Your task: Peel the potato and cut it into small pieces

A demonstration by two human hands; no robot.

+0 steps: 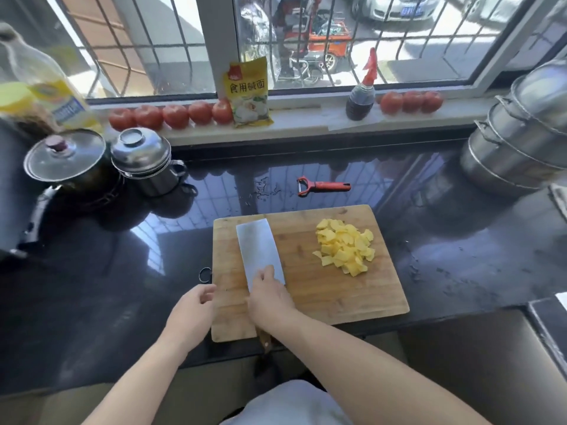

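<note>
— Where's the potato [345, 247] now?

— In a loose yellow heap on the far right part of the board [310, 299], all thin cut pieces, peeled. Well apart from my hands. I'd judge the cutting is about done.

— And the cleaver [257, 251]?

— Lying flat on the left half of the board, blade pointing away from me. My right hand [270, 297] rests over the near end of the blade, thumb laid on the steel; the handle runs under my palm and pokes out past the board's edge. Whether my fingers are actually wrapped round it, I can't tell: the back of my hand hides them.

— Left hand [194, 306]?

— Hovering just off the board's left edge, fingers loosely curled, holding nothing.

— How would those pieces handle?

— My guess: light, stiff enough to snap instead of bending, and wet with starch, so slick. Pinching single slices would be slow and they'd slide. I'd sooner gather the heap with cupped fingers, or slip the flat blade under it and steady it with my left.

— The cleaver itself?

— It looks broad and heavy. Take it by the handle, not the blade. The counter [171, 256] looks glossy and wet in spots, so the board could shift.

— The peeler [322, 186]?

— On the counter beyond the board, untouched.
</note>
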